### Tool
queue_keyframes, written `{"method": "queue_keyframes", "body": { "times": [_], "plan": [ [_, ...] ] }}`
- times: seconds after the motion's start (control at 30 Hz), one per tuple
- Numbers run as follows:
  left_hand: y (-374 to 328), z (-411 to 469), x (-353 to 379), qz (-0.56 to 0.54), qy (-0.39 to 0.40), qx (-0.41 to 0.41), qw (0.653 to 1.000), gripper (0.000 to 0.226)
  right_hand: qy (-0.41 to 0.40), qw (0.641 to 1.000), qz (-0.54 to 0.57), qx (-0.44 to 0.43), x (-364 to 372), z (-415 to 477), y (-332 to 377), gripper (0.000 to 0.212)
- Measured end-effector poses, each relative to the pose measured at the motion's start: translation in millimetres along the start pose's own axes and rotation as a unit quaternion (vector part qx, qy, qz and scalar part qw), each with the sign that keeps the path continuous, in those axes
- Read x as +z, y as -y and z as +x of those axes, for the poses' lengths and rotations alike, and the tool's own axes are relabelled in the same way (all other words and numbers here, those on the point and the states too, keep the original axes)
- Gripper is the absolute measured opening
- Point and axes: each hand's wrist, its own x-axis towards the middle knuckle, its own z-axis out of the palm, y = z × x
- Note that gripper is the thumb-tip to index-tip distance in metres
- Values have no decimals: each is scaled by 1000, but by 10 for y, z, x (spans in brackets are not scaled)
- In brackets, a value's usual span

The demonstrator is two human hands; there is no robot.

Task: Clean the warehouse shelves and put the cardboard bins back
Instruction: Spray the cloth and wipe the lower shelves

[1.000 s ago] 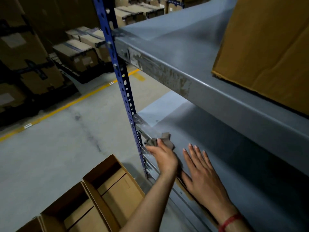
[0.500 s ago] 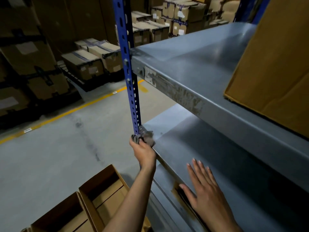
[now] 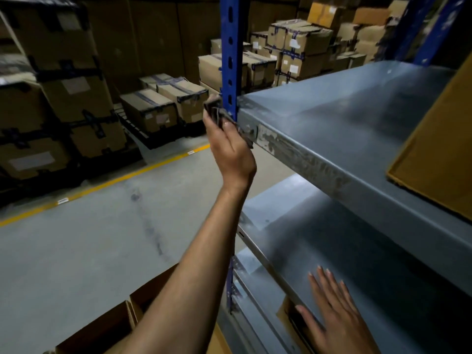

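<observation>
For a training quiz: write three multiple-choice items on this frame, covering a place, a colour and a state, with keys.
1. Where is the cloth? A. on a chair B. against the upright by the upper shelf C. in a bucket
2. What colour is the upright? A. blue B. red C. green
3. How is the right hand? A. gripping a broom B. holding the cloth C. flat on the lower shelf
Answers: B, the left hand holds it there; A, the upright is blue; C, its fingers lie straight.
</observation>
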Motion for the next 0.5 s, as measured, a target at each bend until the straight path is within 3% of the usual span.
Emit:
{"method": "queue_keyframes", "body": {
  "times": [0.17, 0.37, 0.43, 0.5],
  "plan": [
    [355, -266, -172, 10, 29, 39, 999, 32, 0, 1000, 11, 1, 42, 19, -10, 76],
    [1153, -1033, -750, 159, 109, -114, 975, 36, -55, 998, 22, -7, 13, 24, 26, 76],
    [1155, -1115, -818, 157, 128, -145, 968, 26, -62, 998, 24, -6, 18, 19, 25, 76],
    [968, -1004, -703, 121, 129, -124, 976, 30, -56, 998, 26, -4, 20, 19, 21, 74]
  ]
}}
